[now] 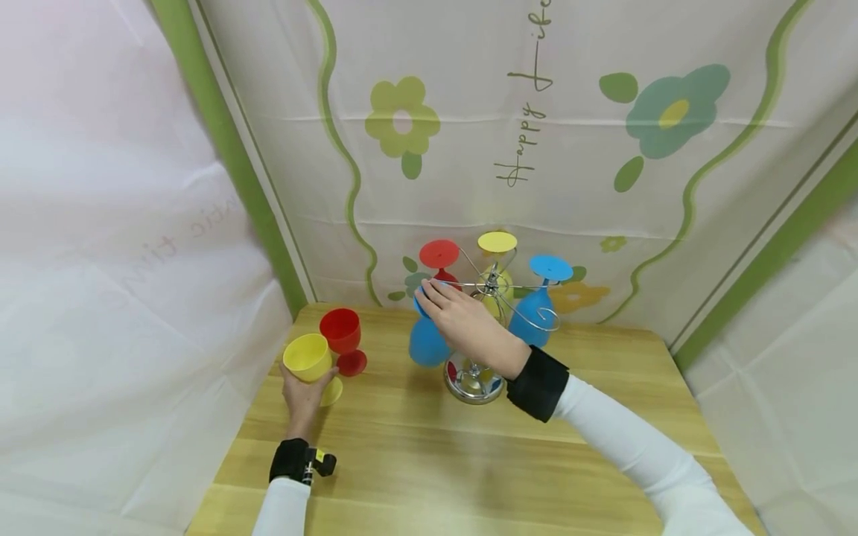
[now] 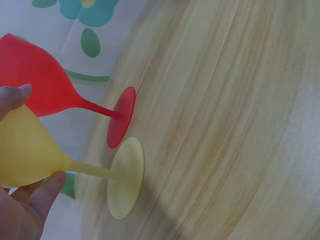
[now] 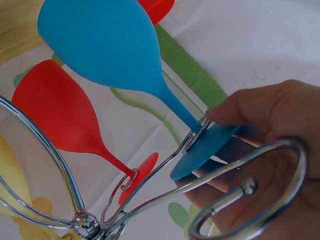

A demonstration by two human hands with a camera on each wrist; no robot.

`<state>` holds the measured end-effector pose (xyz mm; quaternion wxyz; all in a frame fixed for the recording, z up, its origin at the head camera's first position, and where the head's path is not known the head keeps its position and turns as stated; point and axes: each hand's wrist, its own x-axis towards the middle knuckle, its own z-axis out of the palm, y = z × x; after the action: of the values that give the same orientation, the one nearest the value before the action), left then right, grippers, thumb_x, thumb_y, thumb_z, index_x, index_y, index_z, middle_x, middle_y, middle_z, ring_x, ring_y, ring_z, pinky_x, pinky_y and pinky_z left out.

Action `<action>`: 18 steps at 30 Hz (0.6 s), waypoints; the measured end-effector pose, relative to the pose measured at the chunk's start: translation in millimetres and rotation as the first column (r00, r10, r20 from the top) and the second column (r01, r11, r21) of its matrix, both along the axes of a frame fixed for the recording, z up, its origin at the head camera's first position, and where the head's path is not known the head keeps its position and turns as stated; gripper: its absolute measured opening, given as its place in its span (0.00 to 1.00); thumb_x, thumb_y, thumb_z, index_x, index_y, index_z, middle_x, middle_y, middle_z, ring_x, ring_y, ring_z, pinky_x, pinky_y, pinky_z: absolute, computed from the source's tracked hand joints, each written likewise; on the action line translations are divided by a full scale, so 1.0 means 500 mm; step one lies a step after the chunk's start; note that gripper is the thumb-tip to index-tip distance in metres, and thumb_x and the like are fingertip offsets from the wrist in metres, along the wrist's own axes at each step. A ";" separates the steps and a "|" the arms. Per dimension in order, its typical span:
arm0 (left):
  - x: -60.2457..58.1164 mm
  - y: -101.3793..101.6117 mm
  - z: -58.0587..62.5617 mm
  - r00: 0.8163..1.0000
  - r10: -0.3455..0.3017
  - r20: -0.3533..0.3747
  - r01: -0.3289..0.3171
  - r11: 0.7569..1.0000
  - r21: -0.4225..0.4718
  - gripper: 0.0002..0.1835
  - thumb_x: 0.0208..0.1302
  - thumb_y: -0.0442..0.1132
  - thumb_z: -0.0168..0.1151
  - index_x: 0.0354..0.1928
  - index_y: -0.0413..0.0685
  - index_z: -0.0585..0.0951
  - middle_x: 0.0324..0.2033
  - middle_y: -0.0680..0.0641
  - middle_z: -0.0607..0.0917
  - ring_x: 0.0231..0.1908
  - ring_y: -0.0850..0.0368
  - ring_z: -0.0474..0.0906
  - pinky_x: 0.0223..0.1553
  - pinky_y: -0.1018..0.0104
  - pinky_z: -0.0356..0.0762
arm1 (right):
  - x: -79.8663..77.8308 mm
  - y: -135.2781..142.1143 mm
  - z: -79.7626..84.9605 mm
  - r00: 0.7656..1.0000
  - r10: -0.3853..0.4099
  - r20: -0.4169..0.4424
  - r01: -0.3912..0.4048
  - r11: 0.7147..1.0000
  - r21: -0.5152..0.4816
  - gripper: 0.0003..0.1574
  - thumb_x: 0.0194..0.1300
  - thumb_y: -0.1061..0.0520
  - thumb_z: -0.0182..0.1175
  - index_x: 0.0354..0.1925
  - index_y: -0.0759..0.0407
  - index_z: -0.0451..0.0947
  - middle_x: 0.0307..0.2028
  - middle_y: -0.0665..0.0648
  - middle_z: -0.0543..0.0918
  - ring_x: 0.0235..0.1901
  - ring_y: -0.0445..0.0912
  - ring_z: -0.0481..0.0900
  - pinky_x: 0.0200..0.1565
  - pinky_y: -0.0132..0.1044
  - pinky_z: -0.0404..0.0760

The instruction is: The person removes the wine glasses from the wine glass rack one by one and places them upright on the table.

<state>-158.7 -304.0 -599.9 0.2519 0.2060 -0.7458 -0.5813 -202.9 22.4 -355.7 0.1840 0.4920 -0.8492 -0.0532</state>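
My left hand [image 1: 303, 402] grips the bowl of a yellow goblet [image 2: 30, 150], which stands upright with its foot at the tabletop. Beside it stands an upright red goblet [image 1: 342, 333]. My right hand [image 1: 465, 320] pinches the foot of an upside-down blue goblet [image 3: 105, 47] at a chrome glass rack [image 1: 472, 393]. In the right wrist view, the thumb is above the foot and the fingers lie beneath it. This goblet's stem sits in a wire hook of the rack, bowl hanging down.
Also hanging upside down on the rack are a red goblet [image 3: 60, 110], a yellow goblet [image 1: 497, 242] and another blue goblet [image 1: 532, 316]. One curled wire arm [image 3: 295, 155] juts out close to my right hand. Printed cloth walls [image 1: 456, 134] surround the wooden table [image 1: 415, 461].
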 end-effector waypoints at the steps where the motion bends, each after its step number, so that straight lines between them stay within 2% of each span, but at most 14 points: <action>1: 0.000 0.000 0.000 1.000 0.001 0.001 -0.001 1.000 -0.001 0.57 0.42 0.40 0.79 0.70 0.56 0.50 0.61 0.40 0.67 0.59 0.48 0.61 0.63 0.43 0.57 | 0.002 -0.001 -0.002 1.000 -0.010 -0.006 0.010 1.000 -0.005 0.35 0.63 0.62 0.61 0.65 0.67 0.62 0.64 0.66 0.65 0.64 0.54 0.57 0.60 0.44 0.67; 5: 0.000 0.000 -0.001 1.000 0.004 0.004 -0.004 1.000 -0.006 0.57 0.42 0.40 0.79 0.69 0.55 0.50 0.61 0.40 0.67 0.59 0.48 0.61 0.63 0.44 0.57 | 0.008 -0.005 -0.010 0.999 -0.042 -0.006 0.042 0.999 -0.019 0.37 0.60 0.65 0.62 0.65 0.68 0.61 0.64 0.66 0.65 0.64 0.55 0.57 0.59 0.45 0.68; 12: 0.000 0.000 0.002 1.000 0.002 0.015 -0.002 1.000 -0.007 0.56 0.43 0.41 0.79 0.69 0.55 0.50 0.62 0.40 0.66 0.59 0.47 0.61 0.63 0.43 0.57 | 0.012 -0.012 -0.018 0.997 -0.080 0.019 0.080 0.997 -0.003 0.45 0.54 0.65 0.67 0.67 0.69 0.57 0.65 0.66 0.62 0.65 0.55 0.54 0.63 0.46 0.62; 18: 0.001 0.003 0.003 1.000 -0.002 0.004 0.002 1.000 -0.002 0.56 0.43 0.41 0.79 0.69 0.55 0.50 0.61 0.41 0.67 0.59 0.49 0.61 0.64 0.43 0.57 | 0.017 -0.021 -0.023 0.993 -0.113 -0.035 0.114 0.993 0.022 0.50 0.50 0.62 0.71 0.67 0.69 0.57 0.65 0.66 0.62 0.65 0.55 0.55 0.63 0.47 0.62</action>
<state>-158.3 -302.5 -598.7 0.2500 0.2060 -0.7472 -0.5803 -194.5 12.1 -367.4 0.1889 0.4443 -0.8719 -0.0819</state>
